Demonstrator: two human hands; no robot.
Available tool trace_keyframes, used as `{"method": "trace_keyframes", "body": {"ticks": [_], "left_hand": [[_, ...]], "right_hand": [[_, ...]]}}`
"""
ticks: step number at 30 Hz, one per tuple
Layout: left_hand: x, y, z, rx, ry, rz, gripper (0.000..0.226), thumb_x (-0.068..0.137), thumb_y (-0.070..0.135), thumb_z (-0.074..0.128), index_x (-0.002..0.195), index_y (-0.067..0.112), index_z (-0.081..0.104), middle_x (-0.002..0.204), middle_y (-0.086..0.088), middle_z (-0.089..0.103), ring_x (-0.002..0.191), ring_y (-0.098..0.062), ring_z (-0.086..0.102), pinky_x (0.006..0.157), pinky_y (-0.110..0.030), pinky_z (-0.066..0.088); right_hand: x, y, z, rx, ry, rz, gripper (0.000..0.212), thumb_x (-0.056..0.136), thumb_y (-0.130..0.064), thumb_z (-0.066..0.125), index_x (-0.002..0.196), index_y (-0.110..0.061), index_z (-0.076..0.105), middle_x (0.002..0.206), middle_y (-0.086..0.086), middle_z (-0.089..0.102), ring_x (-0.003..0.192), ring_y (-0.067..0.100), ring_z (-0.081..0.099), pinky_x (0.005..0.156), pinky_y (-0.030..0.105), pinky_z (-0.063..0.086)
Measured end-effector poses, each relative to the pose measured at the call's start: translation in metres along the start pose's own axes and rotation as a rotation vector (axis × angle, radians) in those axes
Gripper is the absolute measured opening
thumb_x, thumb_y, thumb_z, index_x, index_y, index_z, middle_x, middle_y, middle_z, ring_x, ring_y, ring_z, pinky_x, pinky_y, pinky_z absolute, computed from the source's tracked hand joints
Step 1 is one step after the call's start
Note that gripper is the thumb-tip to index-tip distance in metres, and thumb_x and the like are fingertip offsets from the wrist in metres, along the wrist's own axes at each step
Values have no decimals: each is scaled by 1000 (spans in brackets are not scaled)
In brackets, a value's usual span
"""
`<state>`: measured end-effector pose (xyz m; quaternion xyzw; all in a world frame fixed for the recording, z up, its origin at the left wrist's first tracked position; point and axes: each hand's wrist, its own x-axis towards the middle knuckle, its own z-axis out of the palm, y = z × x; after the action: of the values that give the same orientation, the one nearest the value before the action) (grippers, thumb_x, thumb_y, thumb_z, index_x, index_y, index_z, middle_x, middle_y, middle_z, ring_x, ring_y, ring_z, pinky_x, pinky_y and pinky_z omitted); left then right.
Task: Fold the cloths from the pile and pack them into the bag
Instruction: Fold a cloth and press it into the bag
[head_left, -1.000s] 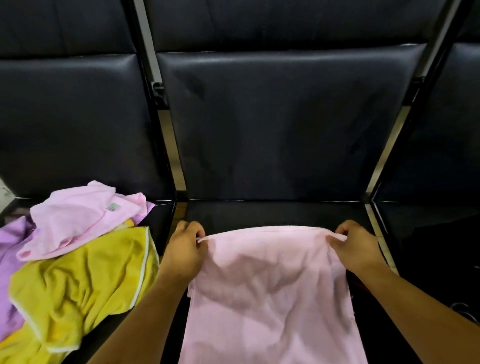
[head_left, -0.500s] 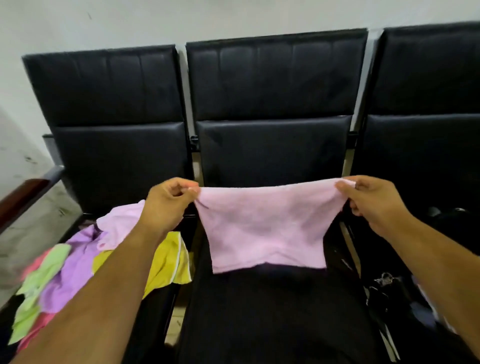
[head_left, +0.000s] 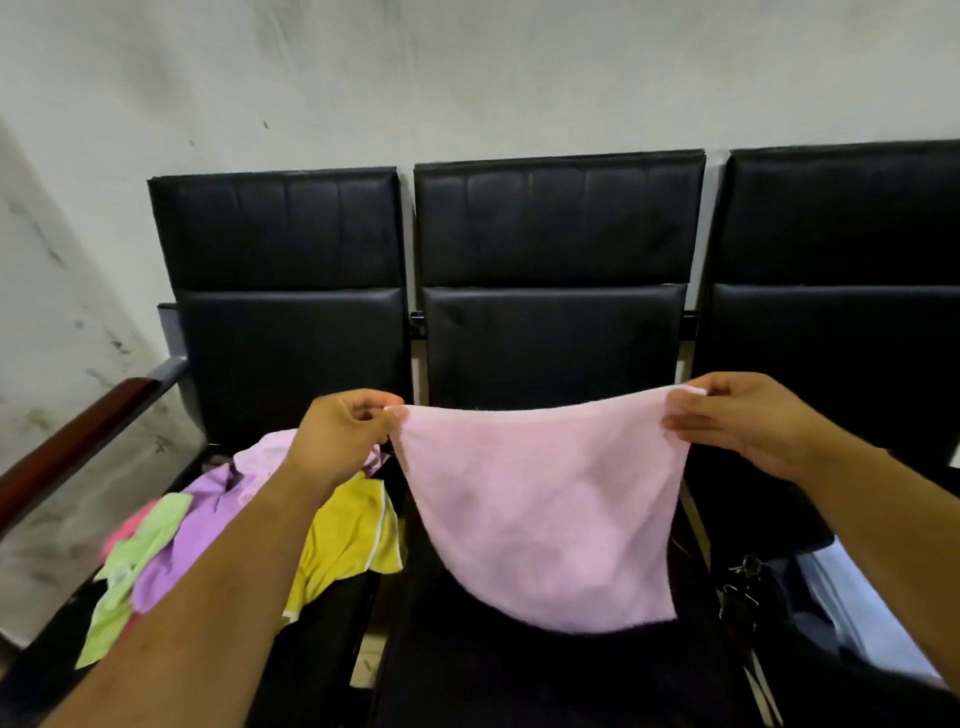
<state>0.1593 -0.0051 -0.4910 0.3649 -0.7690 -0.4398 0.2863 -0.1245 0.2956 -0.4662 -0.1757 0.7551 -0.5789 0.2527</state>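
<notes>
- Pink cloth (head_left: 540, 514) hangs between my left hand (head_left: 337, 441) and right hand (head_left: 753, 421), each pinching a top corner.
- I hold it up so it drapes flat for folding.

The cloth (head_left: 545, 509) I held was a plain pale pink. In the pile (head_left: 218, 519) to my left, one piece was lilac, one lime green, one coral pink, and a yellow cloth (head_left: 348, 540) had a white edge. The seats (head_left: 556, 353) were black, the armrest (head_left: 67, 447) dark reddish brown, the wall (head_left: 467, 78) off-white with grey smudges.
</notes>
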Motion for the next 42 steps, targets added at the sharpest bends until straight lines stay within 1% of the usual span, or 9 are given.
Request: {"method": "trace_keyframes", "body": {"ticks": [4,7,14,20,24,27,30,36,42], "left_hand": [[8,15,-1,-111,100,13,6,94,18,74,96,23,76,85,-1,77,69,-6,68,62,-20,55],[12,28,-14,-203,149,92,10,92,19,77,101,24,77,91,3,79,85,-10,75,80,-28,60],[-24,44,-42,-166,183,248,17,92,19,76,109,21,75,99,7,77,95,-7,74,85,-23,59],[-95,-16,-32,-96,122,96,14,91,17,78,103,23,76,92,14,78,89,2,72,76,-8,52],[-153,-84,-18,-21,8,-48,10,89,16,79,96,23,77,87,10,78,81,-3,71,72,-9,50],[-192,-135,-7,80,-147,-167,11,87,17,81,92,26,77,87,8,78,83,-13,74,77,-22,56],[-209,-162,-1,123,-288,-240,13,87,19,81,90,31,78,89,7,79,82,-11,75,80,-32,59],[-186,-178,23,199,-279,-241,12,88,22,81,88,33,76,88,14,77,80,-2,72,79,-32,61],[-126,-188,59,244,-173,-213,10,87,23,80,88,31,74,86,16,74,83,8,67,73,-10,47]], "right_hand": [[11,-7,18,-49,157,-118,9,93,-20,74,100,-15,73,98,7,76,95,24,74,87,40,62],[6,-24,20,-117,224,-263,6,98,-27,67,102,-22,69,97,2,73,91,21,72,78,36,61],[-20,-24,11,-51,164,-511,8,98,-24,68,105,-23,71,106,-3,76,100,13,72,86,31,59],[-71,50,13,-170,35,-383,7,95,-11,69,98,-16,72,101,-7,77,85,-4,70,72,8,51],[-111,132,14,-350,-175,-255,15,93,-11,72,88,-25,72,93,-4,77,89,13,73,81,25,56],[-138,183,12,-532,-318,-109,17,93,-21,74,83,-34,70,78,-5,72,68,3,64,69,21,51],[-150,212,15,-579,-379,52,9,95,-20,71,86,-24,70,78,4,74,70,14,71,73,40,62],[-122,239,29,-634,-191,95,7,93,-22,72,86,-23,71,69,-1,72,57,15,70,48,35,57],[-63,248,49,-692,-31,98,11,92,-26,73,82,-30,69,76,-13,71,65,5,66,64,20,47]]}}
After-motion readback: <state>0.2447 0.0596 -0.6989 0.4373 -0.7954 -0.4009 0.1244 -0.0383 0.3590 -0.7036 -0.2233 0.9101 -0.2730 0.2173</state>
